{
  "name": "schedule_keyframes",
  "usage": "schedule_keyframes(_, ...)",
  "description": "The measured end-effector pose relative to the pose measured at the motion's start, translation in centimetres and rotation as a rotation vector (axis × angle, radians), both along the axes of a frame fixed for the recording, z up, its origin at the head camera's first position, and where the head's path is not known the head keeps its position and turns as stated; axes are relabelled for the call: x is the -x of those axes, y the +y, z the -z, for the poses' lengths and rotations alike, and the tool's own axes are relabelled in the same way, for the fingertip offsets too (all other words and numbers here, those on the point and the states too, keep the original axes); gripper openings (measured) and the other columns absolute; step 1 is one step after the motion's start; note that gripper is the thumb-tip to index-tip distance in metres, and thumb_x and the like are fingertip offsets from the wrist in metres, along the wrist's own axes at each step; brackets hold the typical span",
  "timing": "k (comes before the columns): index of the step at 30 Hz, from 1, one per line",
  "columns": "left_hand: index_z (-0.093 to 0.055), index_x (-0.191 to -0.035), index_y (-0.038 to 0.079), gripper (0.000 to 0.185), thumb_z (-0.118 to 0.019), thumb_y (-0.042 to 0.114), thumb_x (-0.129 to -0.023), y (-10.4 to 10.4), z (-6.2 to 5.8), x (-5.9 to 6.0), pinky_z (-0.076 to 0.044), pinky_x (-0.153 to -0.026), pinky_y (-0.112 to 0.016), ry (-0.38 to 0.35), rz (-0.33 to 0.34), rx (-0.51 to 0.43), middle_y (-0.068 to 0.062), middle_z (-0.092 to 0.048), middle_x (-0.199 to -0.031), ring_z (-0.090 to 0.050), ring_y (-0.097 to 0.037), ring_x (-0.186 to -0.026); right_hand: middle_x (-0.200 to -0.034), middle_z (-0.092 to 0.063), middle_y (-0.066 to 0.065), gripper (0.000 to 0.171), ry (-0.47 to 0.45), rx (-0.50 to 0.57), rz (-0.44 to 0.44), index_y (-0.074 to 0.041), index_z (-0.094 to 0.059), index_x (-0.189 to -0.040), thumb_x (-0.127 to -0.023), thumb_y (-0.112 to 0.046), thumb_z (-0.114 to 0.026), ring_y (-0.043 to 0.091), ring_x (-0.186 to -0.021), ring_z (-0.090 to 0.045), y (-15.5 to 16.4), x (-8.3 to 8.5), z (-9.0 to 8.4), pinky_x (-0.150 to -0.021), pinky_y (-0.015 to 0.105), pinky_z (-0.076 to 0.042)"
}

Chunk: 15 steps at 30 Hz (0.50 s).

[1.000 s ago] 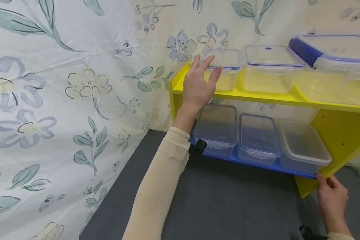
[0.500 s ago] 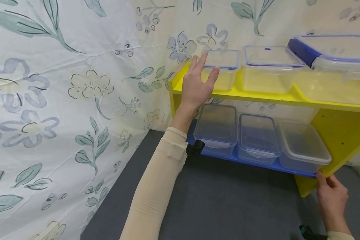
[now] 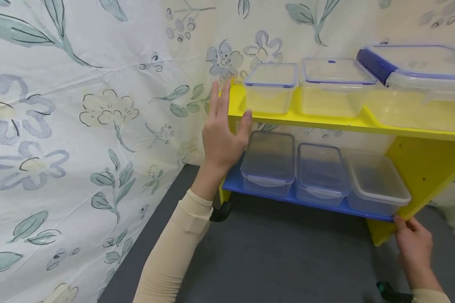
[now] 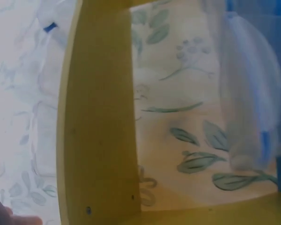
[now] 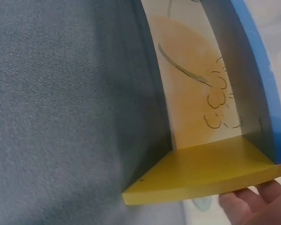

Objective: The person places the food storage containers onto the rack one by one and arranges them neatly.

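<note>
A shelf unit (image 3: 424, 162) with yellow sides and top and a blue lower board (image 3: 235, 181) stands on the dark surface. My left hand (image 3: 225, 141) is raised in front of its left end, fingers extended upward and thumb apart, holding nothing. Whether it touches the unit I cannot tell; in the left wrist view some fingers (image 4: 23, 220) show beside the yellow top board. At the lower right, my right hand (image 3: 415, 244) grips the yellow side panel. Its thumb lies by the blue board's end; its fingers (image 5: 239, 206) go round the panel's outer side in the right wrist view.
Lidded clear containers stand on both levels: a small one (image 3: 271, 90), a medium one (image 3: 337, 88) and a large one (image 3: 428, 80) on top; three more (image 3: 269, 162) below. Dark cloth (image 3: 288, 252) covers the surface. Floral fabric (image 3: 79, 126) hangs behind and to the left.
My left hand has moved left and down, away from the small top container to the unit's left end. My right hand keeps its grip. The view has shifted slightly.
</note>
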<state>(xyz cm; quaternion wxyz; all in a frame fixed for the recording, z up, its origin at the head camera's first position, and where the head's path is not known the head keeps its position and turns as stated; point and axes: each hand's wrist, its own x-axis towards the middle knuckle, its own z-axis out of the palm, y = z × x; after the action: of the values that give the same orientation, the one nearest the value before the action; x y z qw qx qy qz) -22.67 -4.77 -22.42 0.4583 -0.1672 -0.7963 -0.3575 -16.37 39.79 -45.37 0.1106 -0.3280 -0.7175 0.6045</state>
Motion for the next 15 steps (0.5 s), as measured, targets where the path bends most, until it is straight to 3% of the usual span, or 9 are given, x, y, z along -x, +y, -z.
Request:
schedule_keyframes(2, -0.037, -0.150, 0.016, 0.064, -0.053, 0.042, -0.094, -0.2, 0.9, -0.7, -0.054, -0.063, -0.039, 0.022, -0.049, 0.043, -0.010, -0.030, -0.159, -0.068, -0.034, -0.099, -0.087, -0.049, -0.034, 0.061, -0.031, -0.037, -0.054, -0.027, -0.044, -0.146, -0.092, -0.052, -0.057, -0.016, -0.072, -0.047, 0.3, -0.1, -0.3, -0.053, 0.007, -0.042)
schedule_keyframes(4, -0.038, -0.149, 0.015, 0.064, -0.054, 0.042, -0.093, -0.5, 1.9, -1.3, -0.056, -0.070, -0.042, 0.037, -0.069, 0.094, -0.013, -0.033, -0.157, -0.065, -0.035, -0.109, -0.089, -0.048, -0.035, 0.063, -0.077, -0.118, -0.098, -0.030, -0.039, -0.148, -0.092, -0.057, -0.051, -0.016, -0.071, -0.046, 0.4, -0.4, -0.7, -0.054, 0.009, -0.043)
schedule_keyframes(7, -0.037, -0.150, 0.015, 0.067, -0.057, 0.043, -0.092, -1.0, 3.5, -2.1, -0.054, -0.090, -0.048, 0.022, -0.068, 0.179, -0.016, -0.034, -0.156, -0.054, -0.036, -0.128, -0.126, -0.057, -0.027, 0.063, -0.145, -0.283, -0.113, -0.034, -0.024, -0.152, -0.096, -0.060, -0.038, 0.007, -0.105, -0.061, 0.0, -1.0, -1.3, -0.085, 0.026, -0.053)
schedule_keyframes(9, -0.033, -0.152, 0.017, 0.072, -0.059, 0.045, -0.091, -1.5, 4.6, -2.6, -0.047, -0.099, -0.052, -0.022, -0.064, 0.242, -0.016, -0.031, -0.157, -0.048, -0.036, -0.133, -0.151, -0.040, -0.015, 0.061, -0.151, -0.376, -0.048, -0.034, -0.015, -0.154, -0.099, -0.056, -0.030, 0.024, -0.132, -0.049, -0.6, -1.4, -1.7, -0.103, 0.042, -0.045)
schedule_keyframes(11, -0.027, -0.154, 0.019, 0.077, -0.059, 0.049, -0.090, -1.9, 5.7, -3.3, -0.037, -0.107, -0.059, -0.089, -0.069, 0.311, -0.016, -0.026, -0.160, -0.040, -0.038, -0.139, -0.160, -0.022, -0.001, 0.058, -0.101, -0.463, 0.037, -0.030, -0.012, -0.156, -0.103, -0.048, -0.027, 0.035, -0.145, -0.028, -1.3, -1.9, -2.1, -0.112, 0.056, -0.029)
schedule_keyframes(15, -0.023, -0.155, 0.023, 0.078, -0.053, 0.055, -0.091, -2.4, 7.6, -4.5, -0.018, -0.109, -0.072, -0.189, -0.095, 0.435, -0.014, -0.017, -0.162, -0.021, -0.043, -0.147, -0.161, -0.024, 0.013, 0.057, 0.157, -0.688, 0.176, -0.014, -0.025, -0.154, -0.103, -0.036, -0.035, 0.037, -0.146, -0.025, -2.6, -3.1, -3.0, -0.117, 0.054, -0.021)
